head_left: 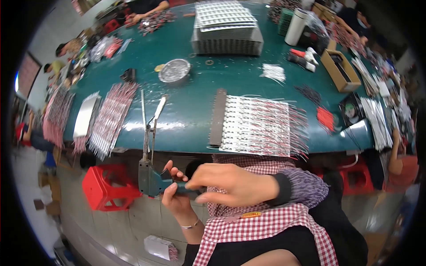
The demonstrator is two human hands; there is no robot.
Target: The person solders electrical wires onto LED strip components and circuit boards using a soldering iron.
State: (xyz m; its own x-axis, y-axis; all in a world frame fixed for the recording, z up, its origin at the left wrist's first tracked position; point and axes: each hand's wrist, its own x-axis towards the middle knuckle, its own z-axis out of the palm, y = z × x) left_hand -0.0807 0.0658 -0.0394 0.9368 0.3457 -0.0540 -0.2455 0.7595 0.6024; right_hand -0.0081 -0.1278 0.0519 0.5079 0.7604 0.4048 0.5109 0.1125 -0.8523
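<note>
My left hand [178,201] is wrapped round the grip of a green soldering gun [151,179], held just off the table's front edge. Its long metal rods point away over the tabletop, and a white-handled tool [160,106] lies by their far end. Across from the left, my right hand [235,184] has its thumb and fingers about the dark rear end of that grip; the fingertips are slightly blurred. Ahead of the right hand lies a white panel of small boards [257,126] with rows of red and white wires. A brown toothed strip [217,117] runs along its left side.
The green table [186,133] carries more wired panels [113,117] at left, a foil-lined bowl [175,71] and a tall panel stack [227,31] at the back. White wires [273,73], a cardboard box [341,71] and a white flask [296,27] stand right. Below left is a red stool [104,188]. Other people sit around.
</note>
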